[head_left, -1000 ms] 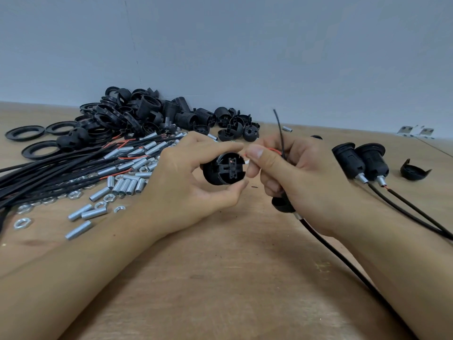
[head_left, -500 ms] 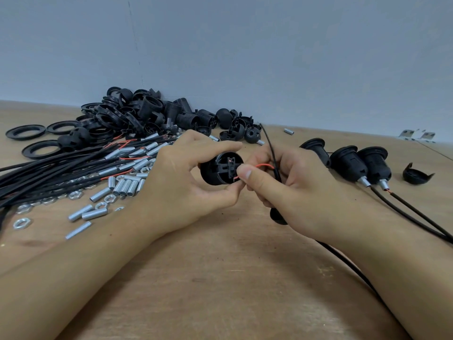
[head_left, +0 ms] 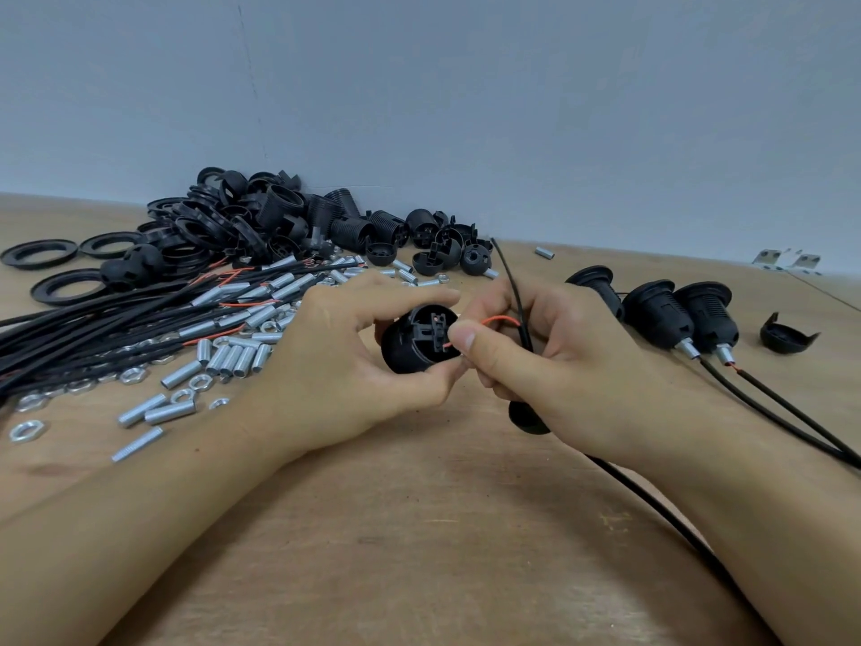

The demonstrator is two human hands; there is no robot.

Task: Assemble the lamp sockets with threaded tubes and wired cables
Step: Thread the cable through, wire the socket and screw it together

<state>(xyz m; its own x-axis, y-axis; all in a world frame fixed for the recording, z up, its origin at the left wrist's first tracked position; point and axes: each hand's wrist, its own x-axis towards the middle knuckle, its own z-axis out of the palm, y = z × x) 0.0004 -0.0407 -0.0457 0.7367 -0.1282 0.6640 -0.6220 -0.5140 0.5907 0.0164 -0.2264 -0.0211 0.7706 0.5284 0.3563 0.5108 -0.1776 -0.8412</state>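
— Wiring, by the look of it. See the left hand [head_left: 335,361]? It's curled round a black socket [head_left: 412,340] at the middle of the frame, thumb under, forefinger over the top, with the open terminal end turned toward the other hand.

— And the right hand [head_left: 550,366]?

— Pinching a thin red wire [head_left: 501,322] between thumb and fingers, just right of the socket. The wire loops up and its tip sits at the terminal block inside. A black wire [head_left: 510,282] from the same cable [head_left: 675,529] sticks up past the knuckles, loose for now. The cable itself trails off to the lower right.

— So which step is that?

— I'd say feeding the red lead into its terminal. Whether it's seated, I can't tell; the thumb hides the end.

— What comes next, then?

— My guess: push it fully home while the socket is held steady, then bend the black wire down into the neighbouring slot. Fiddly work, needing a fine pinch close to the tip so the lead doesn't buckle.

— Plenty left to do?

— Looks so. Three finished sockets [head_left: 661,314] lie at the right of the frame, cables attached. At the left there's a bundle of spare cables [head_left: 93,333], scattered metal tubes [head_left: 233,359] and nuts [head_left: 28,431], and a heap of black parts [head_left: 279,221] toward the upper left, all on the wooden table [head_left: 419,529].
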